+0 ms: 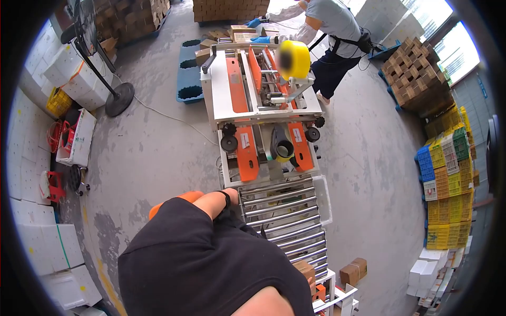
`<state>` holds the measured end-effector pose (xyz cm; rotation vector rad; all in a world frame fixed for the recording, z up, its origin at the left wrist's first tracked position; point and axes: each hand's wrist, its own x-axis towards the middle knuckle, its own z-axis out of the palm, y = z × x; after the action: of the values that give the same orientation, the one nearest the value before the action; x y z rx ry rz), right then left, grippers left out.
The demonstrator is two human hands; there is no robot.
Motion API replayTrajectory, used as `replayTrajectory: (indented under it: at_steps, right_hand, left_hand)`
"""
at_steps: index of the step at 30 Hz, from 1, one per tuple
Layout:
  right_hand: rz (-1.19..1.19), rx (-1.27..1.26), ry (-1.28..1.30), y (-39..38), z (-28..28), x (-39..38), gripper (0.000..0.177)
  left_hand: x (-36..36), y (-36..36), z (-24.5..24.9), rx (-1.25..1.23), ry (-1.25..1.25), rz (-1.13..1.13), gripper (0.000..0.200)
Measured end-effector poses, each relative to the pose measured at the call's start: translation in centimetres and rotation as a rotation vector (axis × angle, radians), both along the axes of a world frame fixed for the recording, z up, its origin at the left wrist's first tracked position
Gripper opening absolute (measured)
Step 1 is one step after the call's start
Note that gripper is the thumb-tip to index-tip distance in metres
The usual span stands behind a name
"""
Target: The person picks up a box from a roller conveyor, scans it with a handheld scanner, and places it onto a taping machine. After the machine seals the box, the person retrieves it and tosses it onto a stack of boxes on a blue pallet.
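Observation:
My left hand (232,195), with a black band at its wrist, is at the left edge of the roller conveyor (279,213), by the front of the carton-sealing machine. Its fingers are too hidden to show their shape. Only a sliver of my right hand (310,282) appears past my dark sleeve, against a brown carton (304,269) on the rollers. Whether it grips the carton is hidden. The sealing machine (219,95) has orange plates, black knobs and a yellow tape roll (295,59) on top.
Across the machine, a person (337,31) in blue gloves handles cartons (245,37). A single carton (353,271) lies on the floor to the right. Stacked crates (448,210) and a carton pallet (414,73) line the right side. A fan (120,99) and white boxes (39,247) stand left.

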<state>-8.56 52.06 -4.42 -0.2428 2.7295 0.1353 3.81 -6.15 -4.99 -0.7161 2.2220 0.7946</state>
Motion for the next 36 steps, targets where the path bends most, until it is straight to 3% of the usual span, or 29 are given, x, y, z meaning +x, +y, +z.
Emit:
replayTrajectory:
  at_steps: [2, 6, 9, 11, 15, 18, 19, 20, 21, 23, 27, 29, 30, 33, 35, 36]
  right_hand:
    - [-0.036, -0.106, 0.032, -4.0, 3.6, -1.5, 0.121]
    - [-0.157, 0.003, -0.124, -9.6, 7.5, -4.4, 0.122]
    - [-0.313, -0.028, -0.054, -12.9, 7.0, -5.2, 0.117]
    - [-0.136, -0.077, -0.091, -17.8, 9.0, -4.7, 0.116]
    - [0.405, -0.101, -0.432, -29.0, 10.1, -5.2, 0.119]
    - [0.687, -0.077, -0.666, -36.1, 7.5, -5.5, 0.115]
    - [0.742, -0.097, -0.624, -38.1, 8.2, -5.3, 0.098]
    - [0.735, -0.152, -0.400, -39.3, 5.5, -5.2, 0.071]
    - [0.679, -0.357, -0.163, -39.9, 2.5, -5.6, 0.054]
    - [0.407, -0.624, 0.025, -40.2, 2.9, -5.8, 0.048]
    - [0.088, -0.418, 0.064, -35.6, 2.4, -5.7, 0.063]
    - [0.013, -0.437, -0.016, -32.1, 1.1, -4.9, 0.069]
    - [-0.010, -0.454, -0.070, -31.3, 2.0, -3.9, 0.074]
    - [0.263, -0.484, -0.106, -31.5, 3.8, -0.4, 0.077]
    - [0.352, -0.563, -0.271, -33.1, 4.4, 0.8, 0.078]
    - [0.263, -0.547, -0.309, -33.8, 4.2, 0.6, 0.077]
  left_hand:
    - [-0.5, -0.2, 0.6, 0.020, -0.079, -0.021, 0.032]
    - [-0.6, -0.3, 0.3, 0.044, -0.103, 0.007, 0.032]
    - [-0.1, -0.2, 0.1, 0.026, -0.019, -0.011, 0.032]
    - [0.4, -0.4, -0.1, 0.049, -0.021, 0.006, 0.033]
    - [1.7, -0.7, -2.0, 0.005, -0.011, 0.034, 0.032]
    - [1.4, -0.6, -0.8, 0.054, 0.004, 0.047, 0.035]
    - [1.3, -0.6, -0.6, 0.083, -0.031, 0.072, 0.043]
    - [1.3, -0.5, -0.3, 0.079, 0.000, 0.066, 0.045]
    - [1.2, -0.4, 0.1, 0.075, 0.030, 0.062, 0.047]
    - [1.0, -0.1, 1.0, 0.077, 0.103, 0.044, 0.047]
    - [-1.1, 1.3, 4.5, 0.067, 0.210, -0.089, 0.040]
    - [-2.1, 2.1, 4.4, 0.054, 0.333, -0.405, 0.046]
    - [-2.4, 2.6, 4.5, 0.049, 0.397, -0.564, 0.049]
    - [-2.9, 4.7, 6.9, -0.069, 0.221, -0.818, 0.063]
    - [-3.3, 4.7, 5.8, -0.015, 0.188, -0.811, 0.074]
    - [-3.6, 4.7, 5.6, -0.005, 0.167, -0.817, 0.075]
